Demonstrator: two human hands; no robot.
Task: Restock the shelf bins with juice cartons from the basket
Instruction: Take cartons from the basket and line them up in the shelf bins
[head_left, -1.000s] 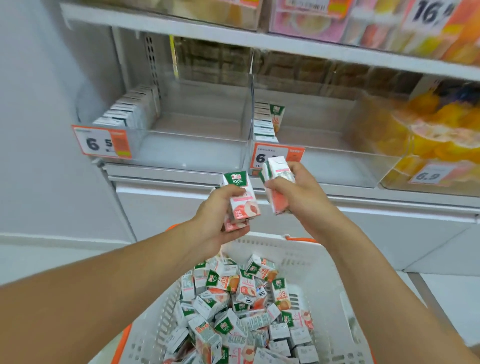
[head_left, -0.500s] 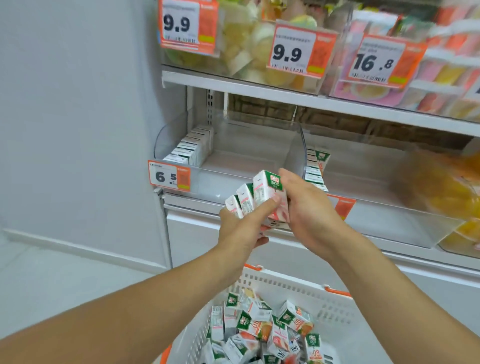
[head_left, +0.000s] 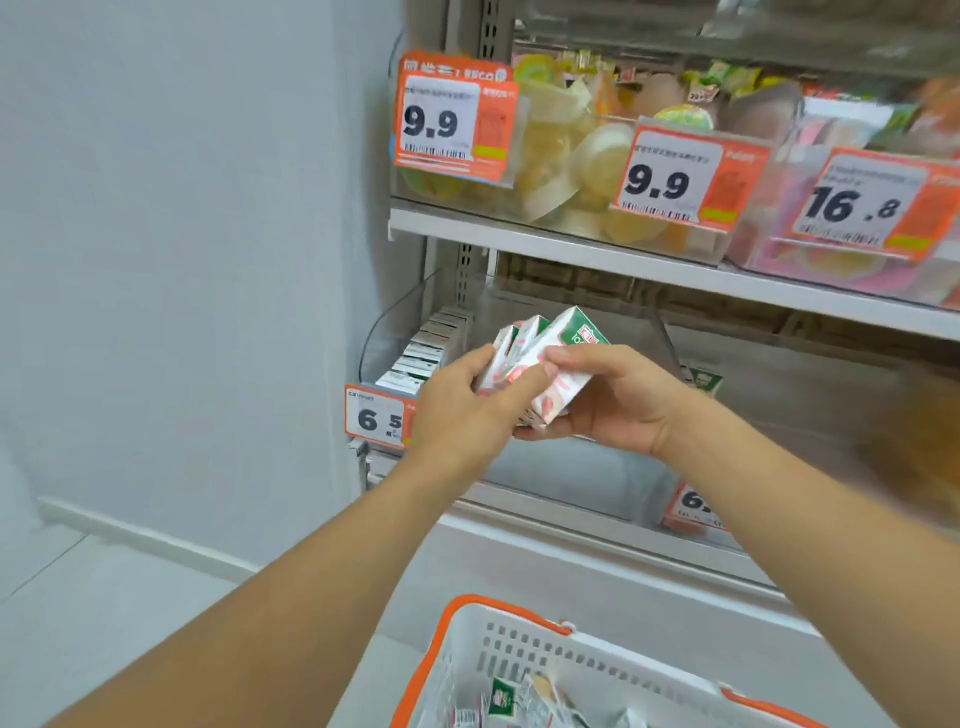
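Note:
Both hands hold a small bunch of white, green and pink juice cartons (head_left: 558, 358) in front of the clear left shelf bin (head_left: 395, 332). My left hand (head_left: 467, 410) grips the bunch from the left with its thumb across the front. My right hand (head_left: 618, 400) cups it from the right and below. A row of the same cartons (head_left: 426, 353) stands along the bin's left side. The white basket (head_left: 519, 660) with orange rim sits at the bottom, with more cartons (head_left: 519, 701) inside.
The bin to the right (head_left: 753, 395) holds a few cartons (head_left: 704, 379) at its left wall. Orange price tags (head_left: 376, 418) hang on the bin fronts. The shelf above (head_left: 623, 260) carries clear tubs of jelly cups. A grey wall (head_left: 182, 260) stands to the left.
Both hands came together and joined their cartons into one bunch, then carried it up to the left bin. The view has tilted up and left, so less of the basket shows.

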